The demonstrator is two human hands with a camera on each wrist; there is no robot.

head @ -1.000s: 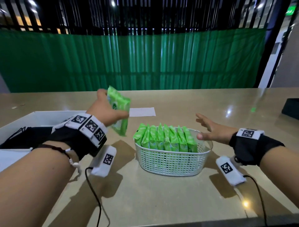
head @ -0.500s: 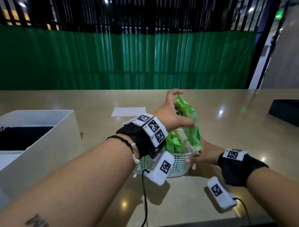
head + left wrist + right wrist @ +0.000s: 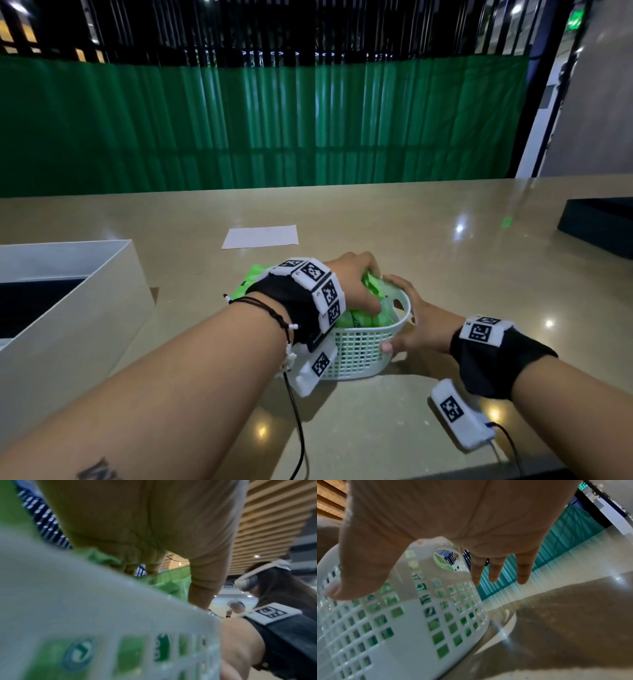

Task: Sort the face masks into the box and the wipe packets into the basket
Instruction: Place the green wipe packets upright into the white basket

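Head view, from the left: a white box (image 3: 102,308) with stiff, straight walls, well apart from the basket, with something dark and soft inside, probably the face masks (image 3: 30,301), though too dim to tell. Further back on the glossy tan table (image 3: 445,240), a flat white sheet of paper (image 3: 260,236). Then the left hand (image 3: 356,287), reaching down into the basket with fingers curled over a crinkly green wipe packet (image 3: 370,279) and pushing it in among the other wipe packets (image 3: 356,320), which stand on edge in a tight row. Around them, the white plastic basket (image 3: 356,356), oval, with lattice walls and a cut-out handle at its end. Against that right end, the right hand (image 3: 418,325), palm braced on the handle, thumb on the near wall, fingers straight in the right wrist view rather than wrapped. At far right, a dark shallow tray (image 3: 599,229). Step in hand, by the look of it: seating a packet in an almost full basket. Next move, likely: wedge the slippery film pouch between its neighbours, let go without dragging it back up, and keep the light basket steadied meanwhile. No loose packets or masks visible on the table, so apparently near the end.
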